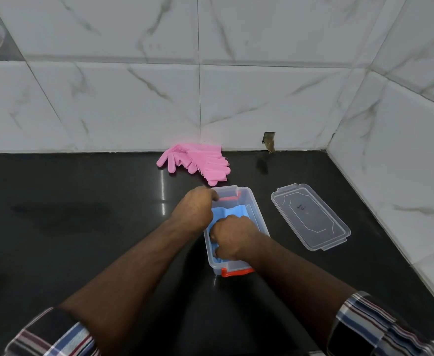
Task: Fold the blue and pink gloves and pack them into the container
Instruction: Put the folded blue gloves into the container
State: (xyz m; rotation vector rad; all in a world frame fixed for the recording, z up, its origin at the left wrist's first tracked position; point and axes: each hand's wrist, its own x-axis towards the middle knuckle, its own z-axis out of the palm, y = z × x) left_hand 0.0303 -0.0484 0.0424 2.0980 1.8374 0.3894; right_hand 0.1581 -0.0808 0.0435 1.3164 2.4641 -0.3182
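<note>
Inside, soft blue gloves [232, 211] within clear rectangular plastic container [254, 209], lid [311, 217] off.

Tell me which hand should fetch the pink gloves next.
Probably the left hand: it sits at the container's far left corner, nearest the pink gloves by the wall. The right hand is busy pressing the blue gloves down inside.
</note>
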